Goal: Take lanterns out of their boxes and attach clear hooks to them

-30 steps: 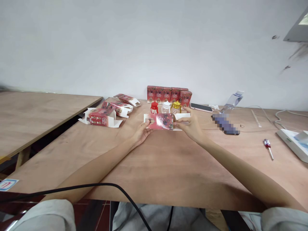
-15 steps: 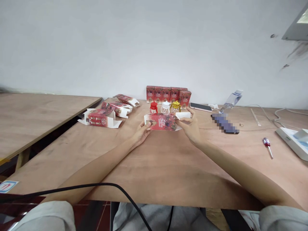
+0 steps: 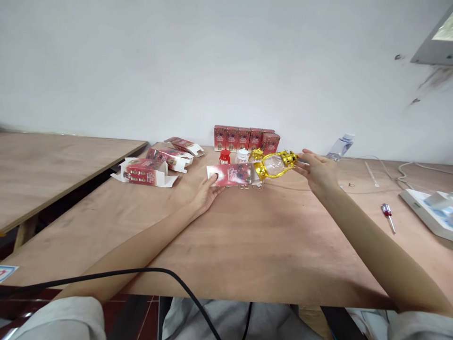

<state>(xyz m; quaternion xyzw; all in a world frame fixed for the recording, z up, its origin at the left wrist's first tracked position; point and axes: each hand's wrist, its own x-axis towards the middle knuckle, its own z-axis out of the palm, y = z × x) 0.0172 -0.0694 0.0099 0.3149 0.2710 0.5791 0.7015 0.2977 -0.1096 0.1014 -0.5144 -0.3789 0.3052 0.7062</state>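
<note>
My left hand (image 3: 207,189) grips the left end of a red printed carton (image 3: 231,174) lying on the wooden table (image 3: 247,245). My right hand (image 3: 316,170) holds a gold and clear lantern (image 3: 275,165) by its top, tilted sideways, with its base at the carton's open right end. Just behind the carton stand a red lantern (image 3: 225,156), a white lantern (image 3: 242,155) and a gold lantern (image 3: 256,154). A row of upright red cartons (image 3: 246,138) lines the wall behind them.
Several opened cartons (image 3: 145,172) lie at the back left. A screwdriver (image 3: 386,213), a white device (image 3: 430,213), a plastic bottle (image 3: 339,146) and cables are at the right. A black cable (image 3: 152,272) crosses the near edge. A second table (image 3: 53,163) stands at left.
My right hand has left the carton's flap and moved right, drawing a gold lantern out of the carton's open end. My left hand still holds the carton, now slightly lower.
</note>
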